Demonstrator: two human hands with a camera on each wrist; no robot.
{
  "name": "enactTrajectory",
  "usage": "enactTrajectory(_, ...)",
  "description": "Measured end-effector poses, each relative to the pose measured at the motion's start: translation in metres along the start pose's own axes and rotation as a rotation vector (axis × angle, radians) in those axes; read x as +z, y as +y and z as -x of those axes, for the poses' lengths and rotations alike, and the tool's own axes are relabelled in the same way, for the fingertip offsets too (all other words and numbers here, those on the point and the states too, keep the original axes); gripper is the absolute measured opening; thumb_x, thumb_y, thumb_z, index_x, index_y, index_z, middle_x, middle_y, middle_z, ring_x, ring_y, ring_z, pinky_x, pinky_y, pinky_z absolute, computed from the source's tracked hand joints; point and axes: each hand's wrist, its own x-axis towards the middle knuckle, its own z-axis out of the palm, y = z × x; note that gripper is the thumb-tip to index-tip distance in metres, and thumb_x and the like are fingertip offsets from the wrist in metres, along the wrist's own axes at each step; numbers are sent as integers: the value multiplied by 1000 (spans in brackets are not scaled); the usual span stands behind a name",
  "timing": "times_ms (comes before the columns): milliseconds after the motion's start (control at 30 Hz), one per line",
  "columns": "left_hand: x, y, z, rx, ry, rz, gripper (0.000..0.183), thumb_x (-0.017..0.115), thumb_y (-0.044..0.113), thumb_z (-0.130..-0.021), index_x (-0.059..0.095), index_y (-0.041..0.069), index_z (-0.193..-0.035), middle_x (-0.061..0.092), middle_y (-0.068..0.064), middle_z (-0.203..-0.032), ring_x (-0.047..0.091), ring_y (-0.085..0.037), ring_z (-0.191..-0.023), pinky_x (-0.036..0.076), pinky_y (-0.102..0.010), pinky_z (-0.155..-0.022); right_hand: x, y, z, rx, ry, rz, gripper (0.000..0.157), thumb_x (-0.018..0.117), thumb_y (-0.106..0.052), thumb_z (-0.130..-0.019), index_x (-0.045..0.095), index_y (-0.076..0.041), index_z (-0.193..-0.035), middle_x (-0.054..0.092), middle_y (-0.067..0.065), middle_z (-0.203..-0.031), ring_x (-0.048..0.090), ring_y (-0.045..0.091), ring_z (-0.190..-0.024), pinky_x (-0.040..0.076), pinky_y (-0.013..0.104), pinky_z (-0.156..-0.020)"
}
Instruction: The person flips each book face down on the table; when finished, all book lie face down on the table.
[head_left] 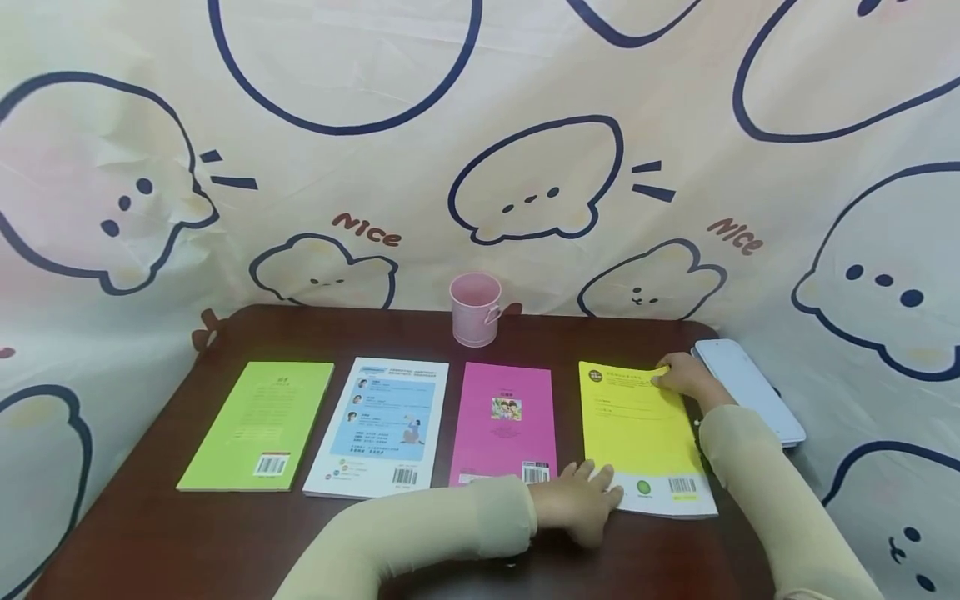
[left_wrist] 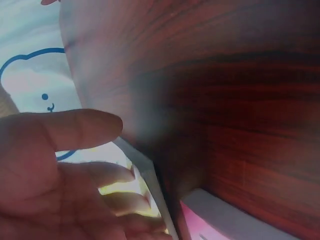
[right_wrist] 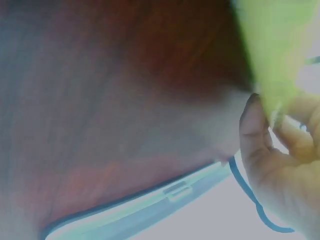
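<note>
A yellow book with a white lower band lies at the right of a row of books. My right hand pinches its top right corner; the right wrist view shows the thumb and fingers on either side of that yellow corner. At the lower left corner of the same book, my left hand lies with its fingers spread, fingertips on the book's edge. The left wrist view has this hand's straight fingers against the book's side. Just left of it is a pink book, its lower edge partly hidden by the left sleeve.
Further left lie a white-and-blue book and a green book. A pink cup with a small handle stands at the back of the dark wooden table. A flat white case sits beyond the right forearm.
</note>
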Motion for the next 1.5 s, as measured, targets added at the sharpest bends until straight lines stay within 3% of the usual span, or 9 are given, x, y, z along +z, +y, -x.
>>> enactTrajectory(233, -3, -3, 3, 43, -58, 18, 70, 60, 35, -87, 24, 37, -147, 12, 13, -156, 14, -14, -143, 16, -37, -115, 9, -4, 0, 69, 64, 51, 47, 67, -20, -87, 50, 13, -116, 55, 31, -114, 53, 44, -103, 45, 53, -88)
enactTrajectory(400, 0, -8, 5, 13, -50, 6, 73, 62, 34, -86, 23, 39, -147, 11, 15, -156, 14, -12, -142, 17, -40, -115, 13, -17, 4, 36, 110, 168, 44, 65, -25, -89, 50, 9, -113, 51, 30, -110, 51, 44, -100, 44, 54, -85)
enactTrajectory(567, 1, -13, 5, 6, -28, -1, 72, 61, 33, -85, 25, 38, -147, 13, 13, -156, 15, -14, -142, 19, -42, -114, 24, -25, 8, 10, 143, 306, 39, 56, -23, -95, 45, 9, -114, 48, 30, -109, 54, 42, -93, 48, 52, -73)
enactTrajectory(667, 0, -16, 5, 4, -26, 1, 71, 62, 33, -85, 26, 37, -147, 14, 12, -156, 17, -15, -142, 20, -43, -114, 26, -39, 17, -2, 81, 394, 34, 55, -21, -93, 55, 9, -110, 56, 25, -103, 56, 34, -84, 50, 48, -69)
enactTrajectory(733, 0, -16, 5, -3, -26, 5, 71, 62, 33, -84, 28, 37, -147, 15, 12, -156, 17, -16, -142, 21, -43, -114, 25, -49, 26, 4, -21, 429, 34, 60, -26, -90, 60, 7, -102, 59, 19, -93, 54, 27, -77, 49, 44, -69)
enactTrajectory(867, 1, -14, 4, -31, -22, 22, 71, 63, 32, -84, 29, 37, -146, 17, 13, -155, 18, -15, -142, 23, -42, -113, 25, -60, 36, -23, -171, 446, 51, 75, -40, -76, 59, 4, -94, 58, 13, -82, 50, 25, -73, 47, 41, -73)
enactTrajectory(1100, 2, -20, 5, -43, -28, 25, 71, 63, 33, -84, 29, 38, -146, 18, 14, -155, 18, -13, -142, 24, -38, -113, 35, -59, 36, -178, -84, 449, 62, 80, -37, -69, 58, 9, -103, 60, 17, -89, 54, 28, -80, 48, 46, -80)
enactTrajectory(1300, 3, -30, 4, -28, -50, 28, 71, 62, 35, -85, 26, 41, -145, 15, 16, -155, 17, -11, -142, 23, -40, -113, 38, -65, 32, -152, -81, 423, 51, 81, -34, -69, 58, 4, -94, 56, 11, -81, 50, 24, -73, 47, 42, -74)
enactTrajectory(1500, 3, -35, 1, -32, -63, 48, 69, 62, 33, -86, 27, 40, -146, 15, 16, -155, 15, -12, -142, 22, -38, -114, 36, -68, 30, -105, -92, 416, 55, 80, -35, -70, 57, 6, -98, 56, 12, -82, 50, 25, -73, 47, 40, -72)
